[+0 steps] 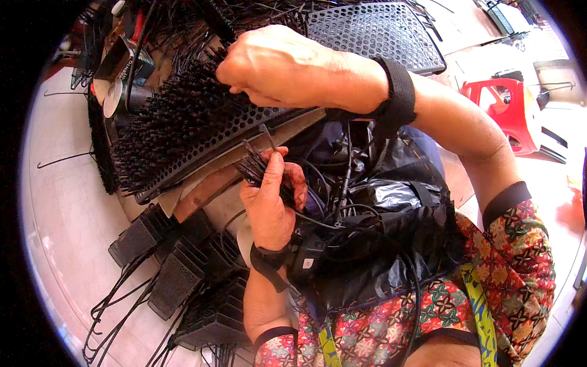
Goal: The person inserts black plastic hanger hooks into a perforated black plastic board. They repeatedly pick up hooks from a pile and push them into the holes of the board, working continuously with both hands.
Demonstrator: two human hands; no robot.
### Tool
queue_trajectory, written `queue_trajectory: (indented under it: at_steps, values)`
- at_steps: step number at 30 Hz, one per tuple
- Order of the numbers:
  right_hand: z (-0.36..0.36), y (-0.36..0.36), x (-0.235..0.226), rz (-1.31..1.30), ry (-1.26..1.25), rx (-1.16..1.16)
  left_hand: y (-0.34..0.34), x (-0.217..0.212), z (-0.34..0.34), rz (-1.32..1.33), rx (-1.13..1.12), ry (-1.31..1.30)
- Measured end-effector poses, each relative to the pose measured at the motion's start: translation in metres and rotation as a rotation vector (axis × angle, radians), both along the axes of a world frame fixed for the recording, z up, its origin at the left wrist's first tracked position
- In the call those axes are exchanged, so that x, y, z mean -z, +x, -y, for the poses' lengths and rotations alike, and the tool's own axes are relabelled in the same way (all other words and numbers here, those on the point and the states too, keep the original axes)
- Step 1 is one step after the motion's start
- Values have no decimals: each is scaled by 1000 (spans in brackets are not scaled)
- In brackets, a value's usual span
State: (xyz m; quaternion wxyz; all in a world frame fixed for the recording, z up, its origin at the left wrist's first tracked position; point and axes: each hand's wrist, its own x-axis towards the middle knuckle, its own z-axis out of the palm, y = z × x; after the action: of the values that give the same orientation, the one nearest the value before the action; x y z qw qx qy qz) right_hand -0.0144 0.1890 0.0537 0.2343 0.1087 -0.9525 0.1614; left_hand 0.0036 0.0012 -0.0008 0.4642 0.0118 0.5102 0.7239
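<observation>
My left hand (272, 202) is closed round a bundle of thin dark strips (251, 162). One strip sticks up past the thumb. Above it, my right hand (275, 67) is curled into a fist over a black perforated panel (202, 147) packed with upright dark bristle-like pieces (177, 116). Whatever the right fingers grip, if anything, is hidden by the back of the hand. A dark ridged rod (215, 19) runs up behind that fist; whether the hand touches it I cannot tell.
At lower left lie several black box-shaped parts (177, 281) with long wire hooks. A second perforated panel (373, 33) sits at the far side, a red plastic stool (504, 113) at right. Black plastic sheeting (379, 244) and cables cover my lap. A metal can (122, 101) stands far left.
</observation>
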Motion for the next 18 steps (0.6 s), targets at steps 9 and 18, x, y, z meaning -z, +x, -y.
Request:
queue_trajectory:
  at_steps: [9,18]
  values:
    - [-3,24,34,-115,94,131,-1,2,-1,67,0,9]
    - [24,66,23,239,-703,226,-1,-2,-1,109,-4,131]
